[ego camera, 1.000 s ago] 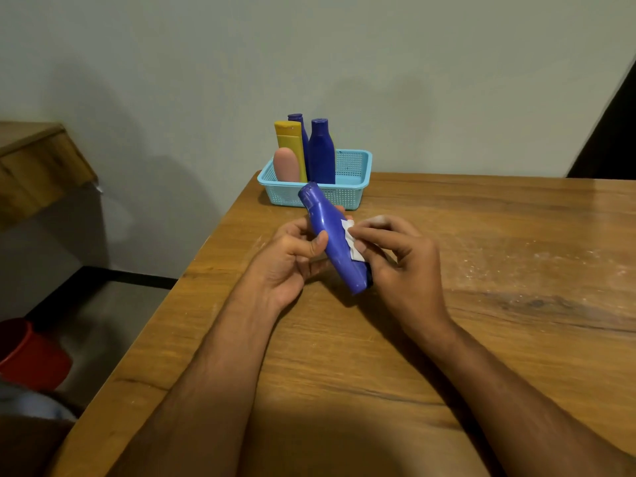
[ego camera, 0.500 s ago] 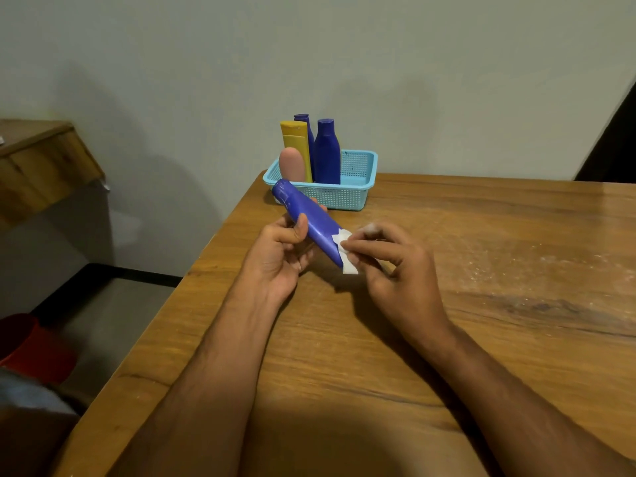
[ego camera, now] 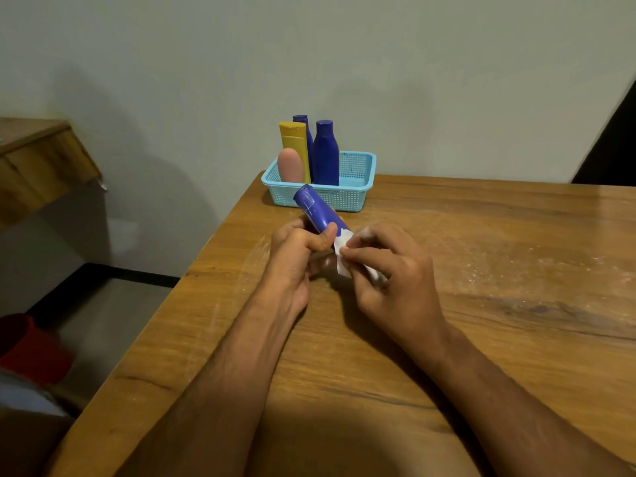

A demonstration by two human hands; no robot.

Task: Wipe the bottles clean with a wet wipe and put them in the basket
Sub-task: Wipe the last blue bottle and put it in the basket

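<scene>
The left hand (ego camera: 296, 256) grips a tilted blue bottle (ego camera: 315, 210), thumb on top. The right hand (ego camera: 389, 273) pinches one white wet wipe (ego camera: 342, 251) against its lower end. Beyond the fingertips, four bottles stand in one blue basket (ego camera: 358, 197).

You have a single view, taken from a wide-angle camera on your head, looking forward and down across the brown wooden table (ego camera: 481, 304). It sits close over your forearms, which enter from the bottom edge and meet near the middle of the frame. The lens faces the pale plaster wall (ego camera: 413, 80) behind the table's far edge, where the light blue perforated plastic basket (ego camera: 347, 197) stands. At the left it takes in the floor beside the table.
</scene>
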